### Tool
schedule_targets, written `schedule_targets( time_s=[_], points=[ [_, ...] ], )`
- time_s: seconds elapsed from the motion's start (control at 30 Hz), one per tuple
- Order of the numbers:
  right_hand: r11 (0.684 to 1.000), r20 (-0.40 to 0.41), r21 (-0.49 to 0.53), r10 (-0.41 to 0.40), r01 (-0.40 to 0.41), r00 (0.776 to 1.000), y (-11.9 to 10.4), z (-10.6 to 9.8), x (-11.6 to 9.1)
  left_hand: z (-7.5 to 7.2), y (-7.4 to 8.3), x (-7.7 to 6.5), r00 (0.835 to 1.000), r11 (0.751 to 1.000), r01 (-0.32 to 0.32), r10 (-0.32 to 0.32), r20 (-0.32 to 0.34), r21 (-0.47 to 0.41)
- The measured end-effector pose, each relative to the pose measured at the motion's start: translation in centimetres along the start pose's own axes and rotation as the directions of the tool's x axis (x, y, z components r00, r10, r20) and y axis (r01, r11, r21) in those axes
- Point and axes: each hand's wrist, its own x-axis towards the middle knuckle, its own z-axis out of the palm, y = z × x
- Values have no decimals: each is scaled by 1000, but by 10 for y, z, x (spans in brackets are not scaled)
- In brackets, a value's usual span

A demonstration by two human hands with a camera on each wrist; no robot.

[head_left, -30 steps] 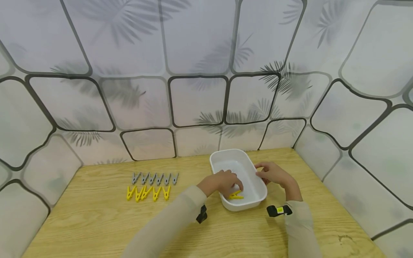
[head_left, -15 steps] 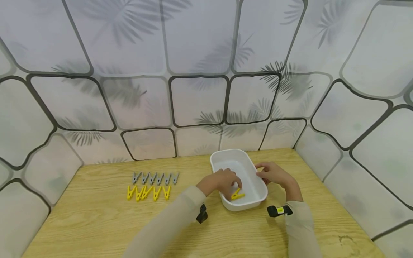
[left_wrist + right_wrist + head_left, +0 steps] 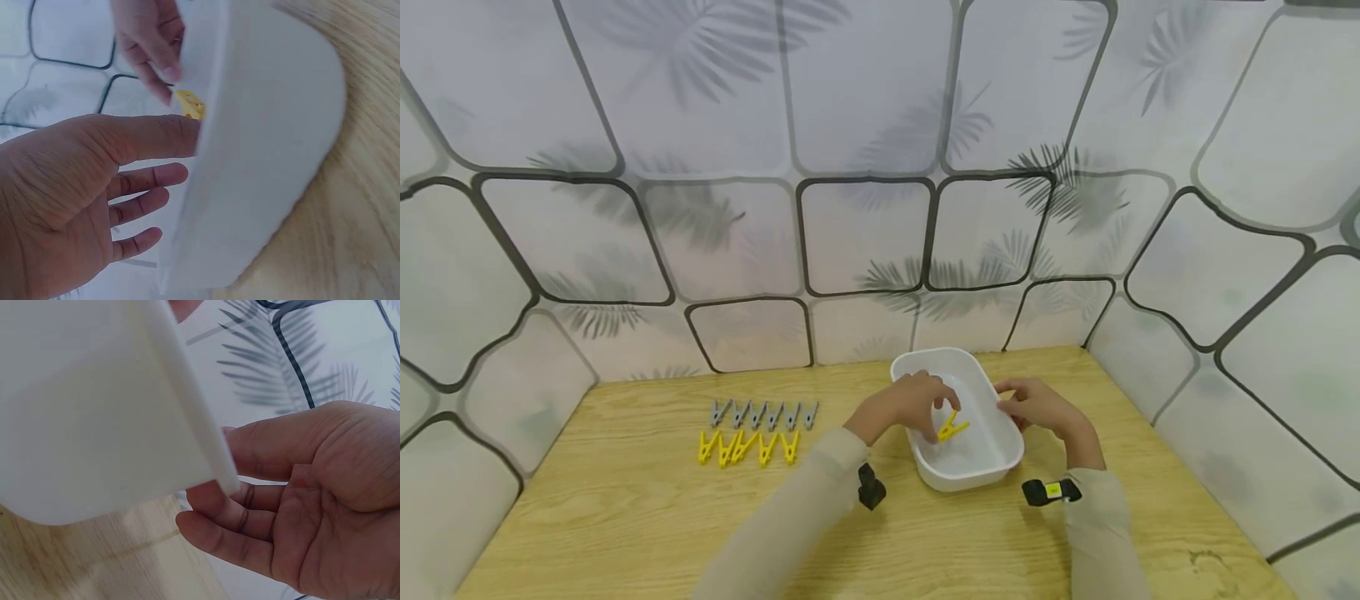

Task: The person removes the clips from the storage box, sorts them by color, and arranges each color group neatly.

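A white plastic tub (image 3: 973,481) stands on the wooden table, right of centre in the head view. Inside it, my left hand (image 3: 910,404) pinches a yellow clothespin (image 3: 953,427) between thumb and finger. The left wrist view shows that clothespin (image 3: 190,104) just past the thumb, partly hidden by the tub wall (image 3: 269,144). My right hand (image 3: 1041,408) grips the tub's right rim, thumb over the edge and fingers curled beneath it, as the right wrist view shows.
To the left lies a row of grey clothespins (image 3: 763,415), with a row of several yellow clothespins (image 3: 747,448) in front of it. Patterned sheeting (image 3: 865,233) rises behind the table (image 3: 647,500) and on both sides.
My left hand has lifted slightly within the tub, raising the yellow clothespin with it and turning it upward. My right hand keeps its hold on the rim.
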Motion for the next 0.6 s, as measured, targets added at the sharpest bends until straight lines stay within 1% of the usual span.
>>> schedule_targets(
  time_s=[0.17, 0.23, 0.33, 0.43, 0.53, 0.6],
  points=[
    [1000, 0, -4, -6, 6, 1000, 0, 1, 1, -16, -6, -11, 996, 999, -27, 26, -90, -19],
    [1000, -2, -1, -6, 6, 1000, 1, 2, 2, -23, -9, -17, 991, 999, -38, 33, -132, -29],
    [1000, 3, -6, -16, 16, 1000, 2, 2, 2, -32, -14, -29, 979, 998, -44, 33, -203, -48],
    [1000, 0, -4, -13, 13, 1000, 4, 3, 1, -39, -19, -43, 961, 999, -24, 12, -275, -40],
    [1000, 0, -14, -21, 21, 1000, 4, 3, 0, -45, -26, -60, 936, 999, 11, -25, -351, -42],
    [1000, 1, -18, -23, 23, 1000, 2, 3, -1, -49, -30, -71, 914, 998, 40, -57, -402, -49]
  ],
)
